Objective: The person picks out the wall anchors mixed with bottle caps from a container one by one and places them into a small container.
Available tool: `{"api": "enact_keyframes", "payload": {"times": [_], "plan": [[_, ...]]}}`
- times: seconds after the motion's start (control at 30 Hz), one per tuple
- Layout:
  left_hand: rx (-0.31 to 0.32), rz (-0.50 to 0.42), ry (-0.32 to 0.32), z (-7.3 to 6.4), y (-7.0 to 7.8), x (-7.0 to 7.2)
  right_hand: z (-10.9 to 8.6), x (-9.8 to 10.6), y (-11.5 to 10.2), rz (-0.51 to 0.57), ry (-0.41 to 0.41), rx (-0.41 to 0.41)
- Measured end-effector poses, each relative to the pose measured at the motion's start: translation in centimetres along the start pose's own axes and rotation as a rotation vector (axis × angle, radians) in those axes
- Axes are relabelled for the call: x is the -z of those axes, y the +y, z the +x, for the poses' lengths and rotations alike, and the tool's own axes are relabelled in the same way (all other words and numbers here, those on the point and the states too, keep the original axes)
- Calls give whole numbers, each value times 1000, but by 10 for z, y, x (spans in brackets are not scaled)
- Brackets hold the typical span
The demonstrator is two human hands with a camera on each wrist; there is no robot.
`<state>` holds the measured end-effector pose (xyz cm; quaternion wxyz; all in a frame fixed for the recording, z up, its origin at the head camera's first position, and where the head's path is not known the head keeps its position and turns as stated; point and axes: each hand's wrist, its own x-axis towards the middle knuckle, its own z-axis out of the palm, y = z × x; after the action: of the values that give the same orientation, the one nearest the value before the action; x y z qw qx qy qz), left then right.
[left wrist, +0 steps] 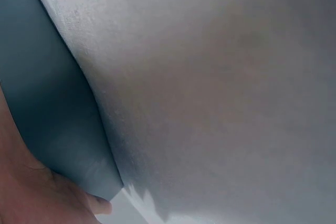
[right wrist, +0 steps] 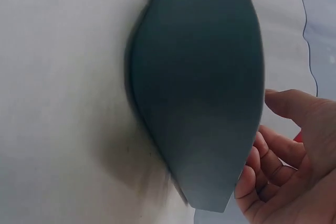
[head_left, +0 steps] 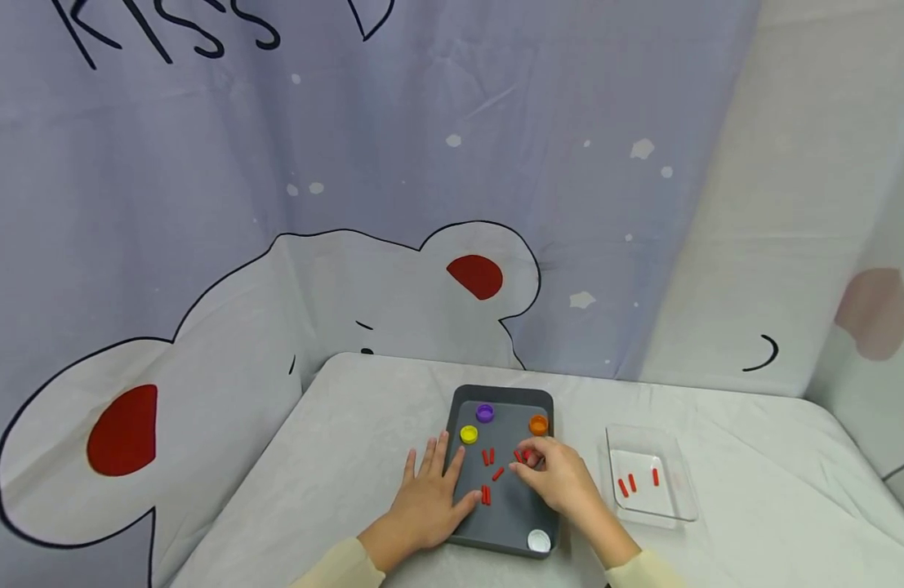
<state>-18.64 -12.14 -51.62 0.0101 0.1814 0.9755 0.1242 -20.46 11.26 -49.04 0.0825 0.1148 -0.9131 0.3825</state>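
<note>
My left hand (head_left: pixel 431 500) lies flat with spread fingers over the left edge of a dark grey tray (head_left: pixel 503 527). Its thumb reaches close to a pair of red sticks (head_left: pixel 486 495). Over the tray's right side, my right hand (head_left: pixel 558 475) has its fingers curled, with a red stick (head_left: pixel 518 456) between thumb and forefinger. More red shows inside the curl, partly hidden by the fingers. Farther left on the tray lie another red pair (head_left: pixel 488 456) and a single slanted stick (head_left: pixel 499 474). In the wrist views, the tray's side hides the work from below.
Small round cups stand on the tray: purple (head_left: pixel 484 413), yellow (head_left: pixel 469 434) and orange (head_left: pixel 538 425). A white one (head_left: pixel 539 541) is in the near right corner. To the right, a clear box (head_left: pixel 679 508) holds red sticks (head_left: pixel 632 483). A printed curtain (head_left: pixel 393 163) hangs behind the table.
</note>
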Motion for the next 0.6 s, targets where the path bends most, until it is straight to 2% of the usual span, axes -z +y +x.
{"api": "enact_keyframes", "payload": {"times": [0.33,0.6], "plan": [[30,34,-43,3,-2,-2,0,-10,-7,-44,-52,21],[22,43,-41,4,-2,-3,2,-17,-10,-150,-118,61]]}}
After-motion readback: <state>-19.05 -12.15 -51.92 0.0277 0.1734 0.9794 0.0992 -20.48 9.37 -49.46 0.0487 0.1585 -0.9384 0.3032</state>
